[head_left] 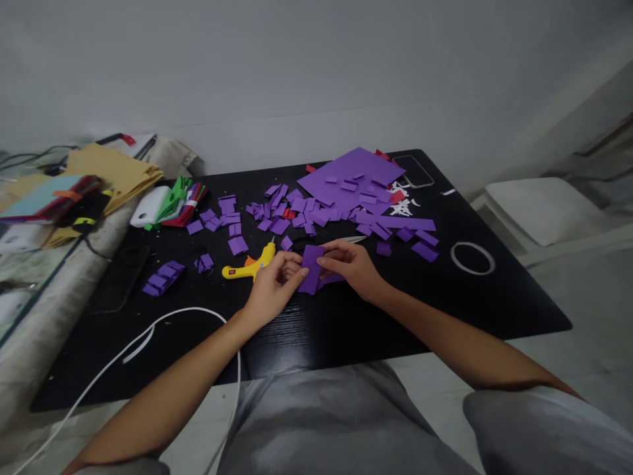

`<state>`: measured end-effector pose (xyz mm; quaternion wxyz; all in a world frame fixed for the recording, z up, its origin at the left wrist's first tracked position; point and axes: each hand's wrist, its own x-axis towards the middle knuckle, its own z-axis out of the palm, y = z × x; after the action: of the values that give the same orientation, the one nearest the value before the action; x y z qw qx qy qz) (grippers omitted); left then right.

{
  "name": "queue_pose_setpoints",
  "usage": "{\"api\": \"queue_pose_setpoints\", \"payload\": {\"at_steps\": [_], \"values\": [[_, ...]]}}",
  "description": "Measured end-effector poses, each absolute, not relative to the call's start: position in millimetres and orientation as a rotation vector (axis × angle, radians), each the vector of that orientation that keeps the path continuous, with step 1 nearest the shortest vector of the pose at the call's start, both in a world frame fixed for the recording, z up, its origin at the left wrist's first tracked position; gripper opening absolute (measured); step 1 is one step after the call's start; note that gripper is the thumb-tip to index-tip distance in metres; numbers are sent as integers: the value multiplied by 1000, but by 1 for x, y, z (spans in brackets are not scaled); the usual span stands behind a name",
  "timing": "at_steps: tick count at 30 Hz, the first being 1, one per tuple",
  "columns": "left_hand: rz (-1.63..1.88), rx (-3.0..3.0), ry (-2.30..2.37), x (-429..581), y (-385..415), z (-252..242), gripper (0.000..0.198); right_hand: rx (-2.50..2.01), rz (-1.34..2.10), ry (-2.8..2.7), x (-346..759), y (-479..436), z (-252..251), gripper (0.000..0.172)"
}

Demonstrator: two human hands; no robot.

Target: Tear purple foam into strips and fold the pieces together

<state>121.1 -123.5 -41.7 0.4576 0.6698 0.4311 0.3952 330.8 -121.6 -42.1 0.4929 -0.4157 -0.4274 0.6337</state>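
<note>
Between my two hands is a strip of purple craft foam or paper (311,269), held upright over the table. My left hand (277,280) pinches its left edge with thumb and fingers. On the opposite edge, my right hand (352,267) grips it the same way. Another purple piece (332,279) shows below my right hand. Close behind my left hand lies a yellow glue gun (248,269). Scissors, mostly hidden, show their blades (352,239) just beyond my right hand. Many small folded purple pieces (279,226) are scattered behind my hands.
A large purple sheet (353,168) lies at the back of the black table (306,343). Green and red pieces (182,201) are stacked at left. A white cable (192,309) loops across the front left. A tape ring (472,258) and white chair (537,204) are at right.
</note>
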Motion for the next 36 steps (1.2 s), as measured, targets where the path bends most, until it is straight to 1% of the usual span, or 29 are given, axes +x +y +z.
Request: {"api": "queue_pose_setpoints", "payload": {"at_steps": [2, 9, 13, 14, 17, 23, 28, 32, 36], "values": [[1012, 1671, 1015, 121, -124, -43, 28, -1004, 1532, -1030, 331, -121, -44, 46], [1093, 1847, 936, 119, -128, -45, 30, -1013, 1546, -1021, 330, -122, -47, 46], [1032, 2008, 953, 118, -128, -40, 14, -1024, 1501, -1046, 330, -121, -47, 44], [1023, 2030, 943, 118, -127, -38, 13, -1029, 1485, -1053, 330, -120, -47, 43], [1003, 2039, 903, 119, -126, -33, 19, -1037, 1444, -1061, 330, -119, -47, 42], [976, 1928, 930, 121, -126, -34, 27, -1058, 1409, -1058, 331, -117, -46, 44], [948, 1717, 906, 119, -127, -42, 37, -1096, 1273, -1194, 331, -119, -45, 37], [1035, 1625, 950, 117, -125, -46, 31, -1097, 1231, -1262, 332, -120, -44, 34], [1214, 1669, 994, 117, -121, -44, 16, -1068, 1326, -1251, 331, -122, -41, 32]]}}
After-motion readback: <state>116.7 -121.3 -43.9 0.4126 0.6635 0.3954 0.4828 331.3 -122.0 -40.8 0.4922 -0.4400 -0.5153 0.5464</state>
